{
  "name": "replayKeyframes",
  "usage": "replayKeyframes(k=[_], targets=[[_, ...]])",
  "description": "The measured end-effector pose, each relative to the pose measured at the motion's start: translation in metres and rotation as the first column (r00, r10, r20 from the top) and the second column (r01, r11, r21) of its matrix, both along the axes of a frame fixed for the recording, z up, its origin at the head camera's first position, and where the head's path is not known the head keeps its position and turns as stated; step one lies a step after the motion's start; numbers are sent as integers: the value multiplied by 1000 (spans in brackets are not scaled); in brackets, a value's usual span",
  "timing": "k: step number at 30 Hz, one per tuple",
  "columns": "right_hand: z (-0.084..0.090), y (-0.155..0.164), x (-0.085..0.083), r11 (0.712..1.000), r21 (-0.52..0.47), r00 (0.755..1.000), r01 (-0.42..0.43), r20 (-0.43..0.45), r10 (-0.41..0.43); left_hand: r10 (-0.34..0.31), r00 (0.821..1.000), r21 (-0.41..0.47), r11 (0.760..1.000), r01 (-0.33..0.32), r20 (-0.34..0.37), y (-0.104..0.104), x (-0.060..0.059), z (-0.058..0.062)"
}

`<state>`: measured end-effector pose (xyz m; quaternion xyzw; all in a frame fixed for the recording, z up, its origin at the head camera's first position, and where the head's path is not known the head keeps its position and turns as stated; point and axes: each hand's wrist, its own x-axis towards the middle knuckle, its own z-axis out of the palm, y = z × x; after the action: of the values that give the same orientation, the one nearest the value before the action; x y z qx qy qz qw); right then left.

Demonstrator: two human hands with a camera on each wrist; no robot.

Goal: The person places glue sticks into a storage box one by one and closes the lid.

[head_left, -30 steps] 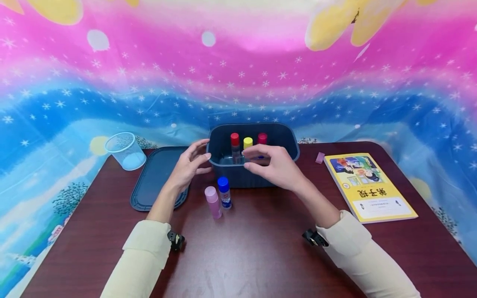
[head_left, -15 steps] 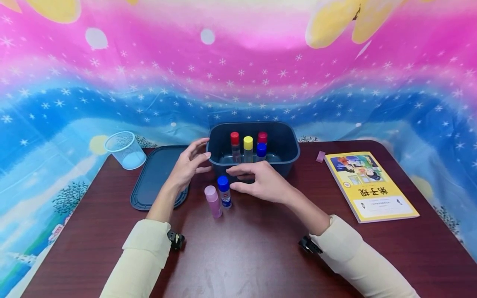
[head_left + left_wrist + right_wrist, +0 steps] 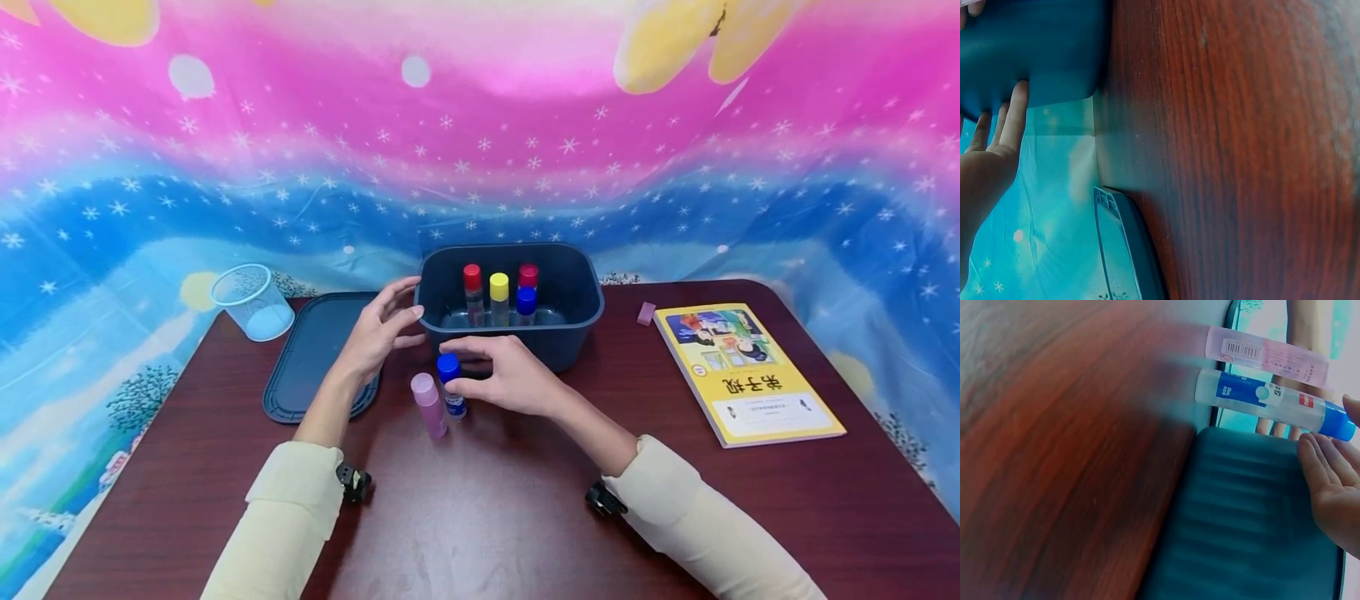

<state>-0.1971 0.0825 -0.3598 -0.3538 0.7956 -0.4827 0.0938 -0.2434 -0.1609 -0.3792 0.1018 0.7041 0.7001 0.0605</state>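
Our left hand (image 3: 377,333) rests spread-fingered against the dark blue bin (image 3: 577,337), steadying it, while our right hand (image 3: 501,377) seemingly pinches the blue-capped glue stick (image 3: 450,383) standing on the worktop (image 3: 480,500) before it.

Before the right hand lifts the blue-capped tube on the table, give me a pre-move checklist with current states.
1. Right hand at blue-capped tube: ok, fingers close round its cap.
2. Firm grip on the tube: cannot tell.
3. Left hand steadying bin: ok, straight fingers rest on its left wall.
4. Room in the bin: ok, four tubes stand at centre, floor bare either side.
5. Pink tube clear of the lift: not ok, it stands close beside the blue-capped tube.
6. Tube upright: ok.
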Motion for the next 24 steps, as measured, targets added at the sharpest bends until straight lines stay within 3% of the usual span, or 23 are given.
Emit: replayKeyframes(k=[24], targets=[[1,1,2,998,14,996,53,-66,-52,-8,1000,33,999,8,-11,-1,1,-1]])
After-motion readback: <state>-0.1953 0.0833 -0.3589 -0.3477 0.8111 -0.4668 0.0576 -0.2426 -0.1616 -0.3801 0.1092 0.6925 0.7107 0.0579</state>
